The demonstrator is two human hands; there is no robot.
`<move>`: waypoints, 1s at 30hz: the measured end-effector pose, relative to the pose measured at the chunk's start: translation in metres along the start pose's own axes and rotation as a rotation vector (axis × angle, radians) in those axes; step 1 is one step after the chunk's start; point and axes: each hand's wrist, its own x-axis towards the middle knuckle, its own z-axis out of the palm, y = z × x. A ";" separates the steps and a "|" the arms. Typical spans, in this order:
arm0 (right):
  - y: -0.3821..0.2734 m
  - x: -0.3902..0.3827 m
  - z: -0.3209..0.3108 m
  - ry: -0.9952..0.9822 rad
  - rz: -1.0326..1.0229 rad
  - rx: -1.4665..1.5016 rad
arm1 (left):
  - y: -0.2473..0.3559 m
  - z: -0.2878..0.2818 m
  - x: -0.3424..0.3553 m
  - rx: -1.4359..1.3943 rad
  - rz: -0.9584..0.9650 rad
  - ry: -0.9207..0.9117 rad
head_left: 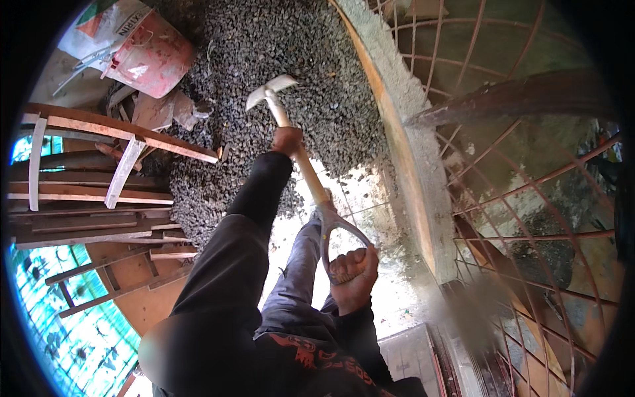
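The shovel (301,149) has its blade resting on the gravel heap (278,79), shaft slanting back toward me. My left hand (287,140) is clamped around the shaft near the blade for leverage; my right hand (352,270) has its fingers (346,260) wrapped tight on the D-grip to steer. Beyond the heap lies a tipped red bucket (153,58); right of it runs a concrete curb (403,126).

Shovel (301,155): pale smooth wood shaft, dull metal blade. Rough grey gravel (297,59) at top centre; scuffed red plastic bucket (153,58) upper left.
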 end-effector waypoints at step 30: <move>-0.147 -0.143 -0.254 -0.504 -0.333 -1.883 | -0.240 0.101 -0.243 -0.349 0.278 -0.200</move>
